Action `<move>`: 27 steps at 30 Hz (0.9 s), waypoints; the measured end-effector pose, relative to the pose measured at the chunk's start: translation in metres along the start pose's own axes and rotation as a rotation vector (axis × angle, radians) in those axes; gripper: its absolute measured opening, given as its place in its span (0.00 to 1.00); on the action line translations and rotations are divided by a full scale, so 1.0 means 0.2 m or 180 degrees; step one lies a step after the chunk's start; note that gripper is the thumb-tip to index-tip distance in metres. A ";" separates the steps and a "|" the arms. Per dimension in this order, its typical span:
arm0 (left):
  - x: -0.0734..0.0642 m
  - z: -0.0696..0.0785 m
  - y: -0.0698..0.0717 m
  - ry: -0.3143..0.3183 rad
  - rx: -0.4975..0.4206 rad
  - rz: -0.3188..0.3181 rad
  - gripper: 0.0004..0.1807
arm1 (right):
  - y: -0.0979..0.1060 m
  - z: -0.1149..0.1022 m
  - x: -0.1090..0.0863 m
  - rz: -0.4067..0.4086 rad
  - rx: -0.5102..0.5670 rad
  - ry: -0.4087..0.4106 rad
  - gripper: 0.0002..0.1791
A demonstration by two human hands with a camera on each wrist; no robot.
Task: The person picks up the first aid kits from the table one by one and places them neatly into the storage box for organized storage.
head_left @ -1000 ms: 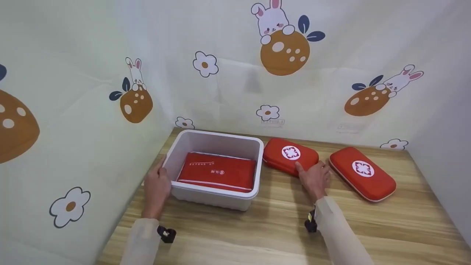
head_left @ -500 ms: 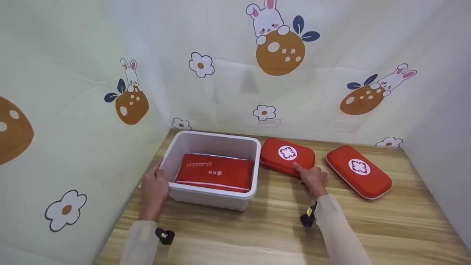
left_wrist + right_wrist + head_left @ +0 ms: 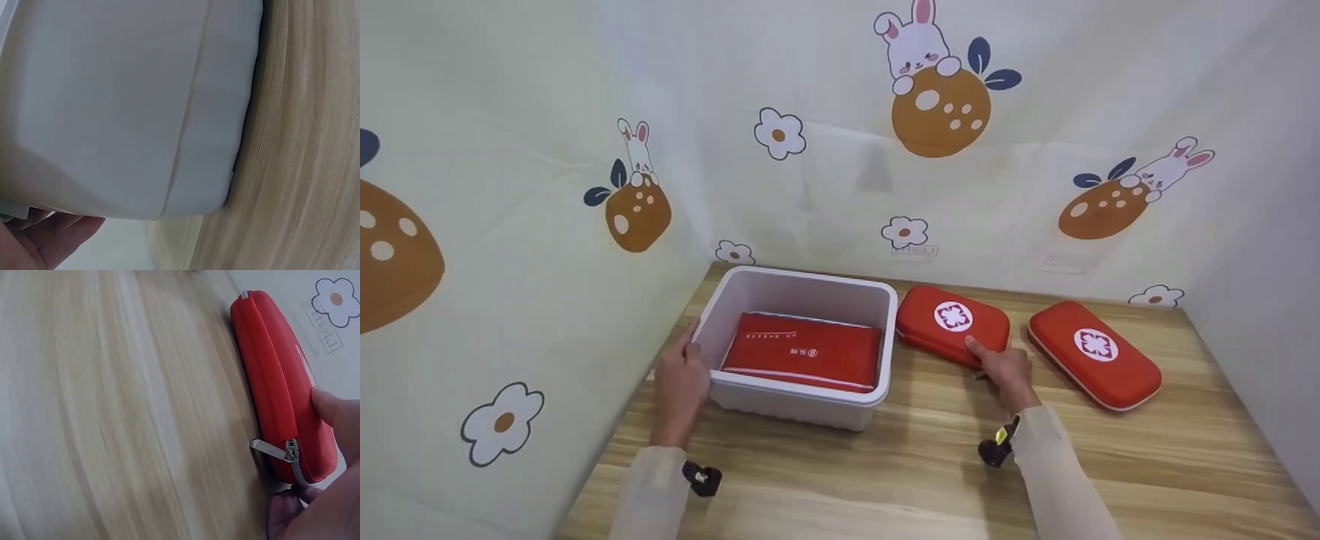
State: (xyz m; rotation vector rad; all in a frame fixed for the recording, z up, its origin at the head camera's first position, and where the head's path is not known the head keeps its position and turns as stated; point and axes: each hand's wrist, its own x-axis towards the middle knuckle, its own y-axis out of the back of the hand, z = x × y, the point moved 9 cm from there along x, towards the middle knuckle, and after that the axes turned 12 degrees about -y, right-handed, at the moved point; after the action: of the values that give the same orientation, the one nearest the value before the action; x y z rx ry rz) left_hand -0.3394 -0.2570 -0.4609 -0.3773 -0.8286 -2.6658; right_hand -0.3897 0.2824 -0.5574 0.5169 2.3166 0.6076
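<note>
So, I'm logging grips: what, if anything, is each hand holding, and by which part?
The left hand holds the bin by its left rim; the right hand pinches the red case beside it by the near right corner.

From my far seat I cannot read the small white print [image 3: 804, 352] on the red packet [image 3: 799, 336], and this packet hides most of the floor of the box [image 3: 791, 405]. In the head view, some fingers of the right hand [image 3: 1006, 371] stay hidden at the left red case [image 3: 941, 324]. The wrist views cut off both this hand and the left hand [image 3: 682, 379]. The sleeves [image 3: 649, 487] leave my head view at the near edge. The wall's marks [image 3: 915, 251] are too faint for me.
</note>
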 end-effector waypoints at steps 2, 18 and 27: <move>0.00 0.00 0.00 0.0015 -0.0019 -0.0010 0.26 | 0.00 0.00 0.01 -0.0027 0.0044 -0.0001 0.50; 0.00 -0.01 0.00 0.0163 0.0069 -0.0051 0.27 | 0.04 0.00 0.04 -0.0347 0.0670 -0.0201 0.37; 0.00 0.00 0.00 0.0083 0.0095 0.0026 0.26 | 0.05 0.03 0.07 -0.0685 0.1446 -0.0370 0.31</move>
State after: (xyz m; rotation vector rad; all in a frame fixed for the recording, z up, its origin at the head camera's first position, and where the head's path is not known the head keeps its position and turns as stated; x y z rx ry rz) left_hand -0.3394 -0.2563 -0.4607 -0.3372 -0.8562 -2.6418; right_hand -0.3919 0.2992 -0.5630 0.4816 2.3577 -0.0559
